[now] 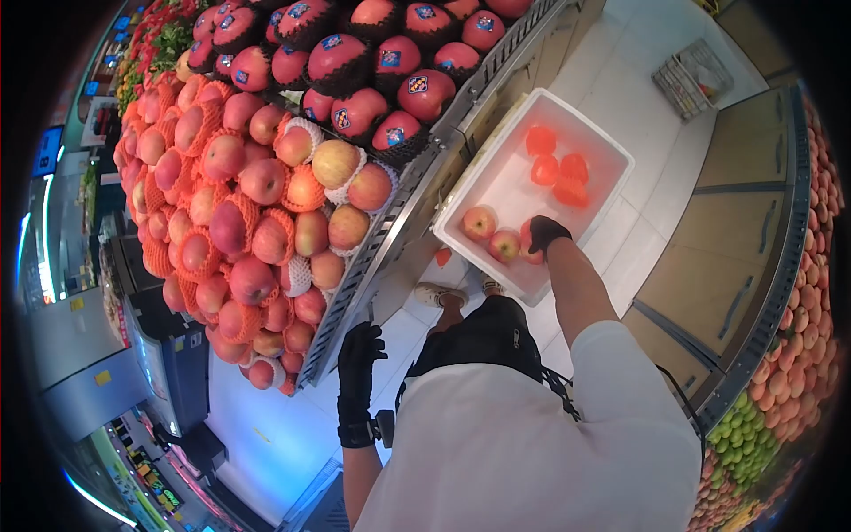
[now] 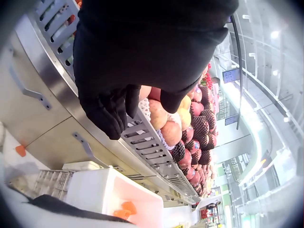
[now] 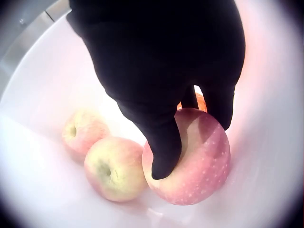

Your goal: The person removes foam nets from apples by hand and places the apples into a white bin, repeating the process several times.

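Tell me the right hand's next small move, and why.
Probably lift the round red-and-yellow apple straight up: the black-gloved right hand has its fingers curled round it, no other apple lies on it, and the white rectangular box is open above.

Right hand (image 3: pixel 161 57): running off the top edge of its wrist view, one fingertip vanishing behind the apple.
Gripped apple (image 3: pixel 202 166): losing its upper side beneath the fingers.
Left hand (image 2: pixel 147 52): overflowing its own top edge, masking some display apples (image 2: pixel 171 133).
Orange pieces (image 1: pixel 572 182): blurring in the glare.
White box (image 2: pixel 88 192): getting cropped by the left wrist view's bottom edge.
Stickers (image 1: pixel 417 84): showing print too tiny for reading.
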Available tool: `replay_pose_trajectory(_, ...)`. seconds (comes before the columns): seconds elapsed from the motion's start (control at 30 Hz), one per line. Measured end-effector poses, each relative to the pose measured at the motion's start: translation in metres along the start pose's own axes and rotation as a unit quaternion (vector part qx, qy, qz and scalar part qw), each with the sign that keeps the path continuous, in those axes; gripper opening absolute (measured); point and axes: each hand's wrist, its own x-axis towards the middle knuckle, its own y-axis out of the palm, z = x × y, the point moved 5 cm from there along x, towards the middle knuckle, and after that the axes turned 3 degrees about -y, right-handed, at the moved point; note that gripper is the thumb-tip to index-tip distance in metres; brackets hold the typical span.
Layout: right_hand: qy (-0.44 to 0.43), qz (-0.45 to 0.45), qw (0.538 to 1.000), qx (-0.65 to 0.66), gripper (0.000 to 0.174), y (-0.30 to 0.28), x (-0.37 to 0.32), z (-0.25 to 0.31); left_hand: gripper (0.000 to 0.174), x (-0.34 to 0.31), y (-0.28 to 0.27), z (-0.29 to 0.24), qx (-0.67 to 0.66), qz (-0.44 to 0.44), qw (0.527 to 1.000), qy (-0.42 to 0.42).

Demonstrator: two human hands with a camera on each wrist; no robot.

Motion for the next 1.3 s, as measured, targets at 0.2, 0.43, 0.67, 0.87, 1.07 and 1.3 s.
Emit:
replay_pose_trajectory(0.2,0.023,0.026,0.997,-0.063,0.036,0.009,0.015,0.006,0.037,-0.004,-0.005,-0.003,0.003,-0.004,1.000,0.005)
replay_pose_trajectory(0.43,0.141,-0.054,0.888,0.435,0.016,0.013,0.043,-0.066,0.039,-0.004,-0.017,-0.005,0.008,-0.011,1.000,0.026)
replay_pose_trajectory(0.67,0.089,-0.175,0.690,0.696,0.010,-0.042,-0.018,-0.053,0.036,0.000,-0.021,-0.019,0.023,-0.036,0.998,0.050)
replay_pose_trajectory(0.87,-0.037,-0.122,0.812,0.570,0.030,-0.062,-0.043,-0.032,0.028,0.002,-0.038,-0.021,0.090,-0.010,0.981,0.173)
replay_pose_trajectory(1.07,-0.173,-0.171,0.815,0.526,0.044,-0.057,-0.065,-0.009,0.021,0.013,-0.060,-0.006,-0.034,0.006,0.984,0.174)
replay_pose_trajectory(1.3,-0.261,-0.346,0.901,-0.016,0.010,-0.039,0.033,-0.042,0.022,0.024,-0.074,-0.023,-0.251,0.062,0.950,0.177)
